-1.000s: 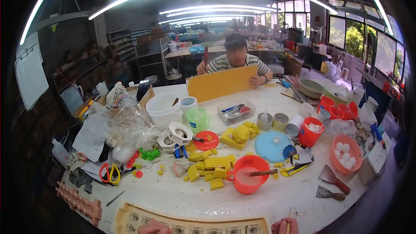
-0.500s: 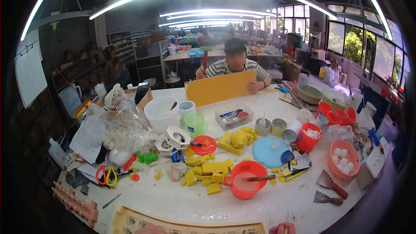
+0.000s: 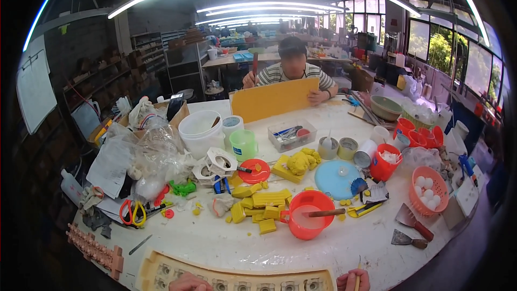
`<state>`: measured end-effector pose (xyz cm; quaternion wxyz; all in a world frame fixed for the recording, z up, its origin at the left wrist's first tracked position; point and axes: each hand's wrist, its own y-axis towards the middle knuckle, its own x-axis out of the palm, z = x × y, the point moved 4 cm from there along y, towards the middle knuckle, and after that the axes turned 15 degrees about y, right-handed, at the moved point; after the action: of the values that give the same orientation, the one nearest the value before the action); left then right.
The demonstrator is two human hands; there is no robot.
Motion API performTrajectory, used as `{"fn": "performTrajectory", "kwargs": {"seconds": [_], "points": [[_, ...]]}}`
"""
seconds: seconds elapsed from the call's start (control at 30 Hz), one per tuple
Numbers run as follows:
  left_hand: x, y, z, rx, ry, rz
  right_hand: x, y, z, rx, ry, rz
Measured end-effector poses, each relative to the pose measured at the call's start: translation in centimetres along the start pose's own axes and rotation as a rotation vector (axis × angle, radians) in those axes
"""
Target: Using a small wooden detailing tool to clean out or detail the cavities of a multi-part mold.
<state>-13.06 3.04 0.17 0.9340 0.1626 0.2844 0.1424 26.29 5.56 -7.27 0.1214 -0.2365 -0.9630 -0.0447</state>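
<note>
Head view, the only one: at about 6 o'clock on the lower edge lies a cream-yellow mould tray with rows of round cavities, resting on the white table. The left hand sits on the tray's near edge at about 7 o'clock; only the knuckles show, so I cannot tell how far it is open. The right hand is at 5 o'clock just beside the tray's right end, fingers curled closed around a thin wooden stick that points up. Just above the tray, near the middle, stands an orange-red cup with a wooden stirrer laid across it, and yellow blocks lie scattered at its 9 o'clock. A round blue lid sits at the cup's 1 o'clock. At 12 o'clock across the table a person in a striped shirt holds a large yellow board upright. An orange basket of white balls is at 3 o'clock
</note>
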Motion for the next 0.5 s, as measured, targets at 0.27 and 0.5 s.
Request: {"fn": "performTrajectory", "kwargs": {"seconds": [0.27, 0.5], "points": [[0.01, -0.54, -0.88, -0.071, -0.058, -0.01, 0.12, -0.16, -0.16, 0.0, -0.001, 0.0], [-0.14, -0.31, -0.6, -0.037, -0.044, -0.01, -0.1, -0.11, 0.52, 0.022, 0.037, 0.006]]}}
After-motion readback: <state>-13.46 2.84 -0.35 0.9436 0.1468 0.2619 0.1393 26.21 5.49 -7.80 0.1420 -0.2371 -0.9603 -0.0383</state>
